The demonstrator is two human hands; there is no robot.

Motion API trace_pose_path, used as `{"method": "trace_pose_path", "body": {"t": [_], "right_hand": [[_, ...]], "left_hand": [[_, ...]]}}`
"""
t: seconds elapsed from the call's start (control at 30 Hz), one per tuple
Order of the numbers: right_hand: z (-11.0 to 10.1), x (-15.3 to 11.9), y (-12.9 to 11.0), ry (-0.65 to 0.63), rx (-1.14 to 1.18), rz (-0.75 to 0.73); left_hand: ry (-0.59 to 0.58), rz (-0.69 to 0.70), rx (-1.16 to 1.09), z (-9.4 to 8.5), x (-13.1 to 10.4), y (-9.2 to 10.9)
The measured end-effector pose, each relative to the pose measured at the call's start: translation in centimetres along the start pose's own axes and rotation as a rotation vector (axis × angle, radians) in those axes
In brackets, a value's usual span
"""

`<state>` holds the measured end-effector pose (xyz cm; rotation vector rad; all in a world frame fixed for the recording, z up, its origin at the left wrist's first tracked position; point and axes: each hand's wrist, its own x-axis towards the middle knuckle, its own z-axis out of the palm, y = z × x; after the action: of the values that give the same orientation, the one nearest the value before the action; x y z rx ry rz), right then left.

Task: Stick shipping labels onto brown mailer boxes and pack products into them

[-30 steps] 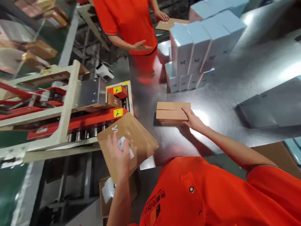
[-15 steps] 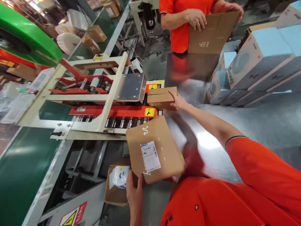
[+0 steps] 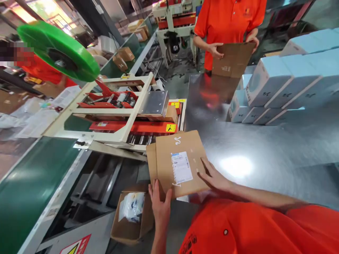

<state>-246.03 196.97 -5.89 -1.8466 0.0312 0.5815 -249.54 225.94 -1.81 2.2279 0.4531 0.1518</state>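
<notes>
A folded-flat cardboard box [image 3: 165, 165] with a white shipping label [image 3: 184, 174] lies in front of me, above the metal table's near end. Another cardboard layer [image 3: 151, 158] sticks out along its left side. My left hand [image 3: 161, 203] grips the lower left edge, fingers on top. At the right edge, my right hand [image 3: 213, 176] holds the cardboard with its fingers over the printed face. A small closed carton [image 3: 171, 114] sits in the mouth of the carton-sealing machine [image 3: 134, 125], partly hidden under its metal cover.
Below my left hand stands an open carton [image 3: 145, 224] with plastic-wrapped packets. A green tape roll [image 3: 59, 53] tops the machine, and a green conveyor [image 3: 34, 176] runs left. Light-blue boxes [image 3: 280, 81] are stacked right. Across the table, a co-worker [image 3: 229, 24] holds brown cardboard [image 3: 229, 61].
My right hand has left the small carton, which is now further inside the machine, and has come back onto the flat cardboard. My left hand and the cardboard have shifted slightly right.
</notes>
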Motion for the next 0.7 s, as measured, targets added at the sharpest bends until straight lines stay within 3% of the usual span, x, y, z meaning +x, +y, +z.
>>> {"method": "trace_pose_path", "body": {"t": [0.03, 0.1, 0.17, 0.23, 0.27, 0.33, 0.43, 0.5, 0.6, 0.63, 0.7], "right_hand": [[-0.4, -1.3, 0.6, -0.023, 0.002, 0.066], [-3.4, -2.2, 0.9, 0.004, -0.032, 0.145], [-8.6, -1.9, 0.2, 0.251, -0.072, 0.071], [-14.1, -1.9, -0.8, 0.516, -0.070, -0.086], [-16.5, -2.3, -1.2, 0.572, -0.076, -0.144], [-19.7, -4.4, -1.5, 0.566, -0.119, -0.174], [-20.8, -9.6, -0.5, 0.632, -0.173, -0.102], [-20.0, -13.2, 0.5, 0.684, -0.089, -0.114], [-18.0, -16.3, 2.2, 0.600, 0.029, -0.186], [-17.6, -16.5, 3.0, 0.625, -0.013, -0.189], [-17.2, -16.3, 5.0, 0.773, -0.184, -0.139]], "left_hand": [[-0.026, -0.053, -0.118, 0.7, -0.7, 1.6], [-0.127, -0.107, -0.343, 2.4, -2.5, 4.7], [-0.283, -0.090, -0.506, 4.4, -4.4, 7.4], [-0.516, -0.051, -0.619, 6.4, -6.3, 9.6], [-0.615, -0.039, -0.663, 7.3, -7.1, 10.4], [-0.716, -0.024, -0.728, 9.1, -8.2, 11.8], [-0.649, -0.029, -0.802, 12.0, -8.3, 13.8], [-0.504, -0.020, -0.825, 14.2, -7.3, 15.5], [-0.275, 0.008, -0.767, 17.0, -5.9, 18.0], [-0.290, 0.058, -0.730, 17.5, -5.8, 18.6], [-0.510, 0.272, -0.649, 17.8, -6.7, 18.8]]}}
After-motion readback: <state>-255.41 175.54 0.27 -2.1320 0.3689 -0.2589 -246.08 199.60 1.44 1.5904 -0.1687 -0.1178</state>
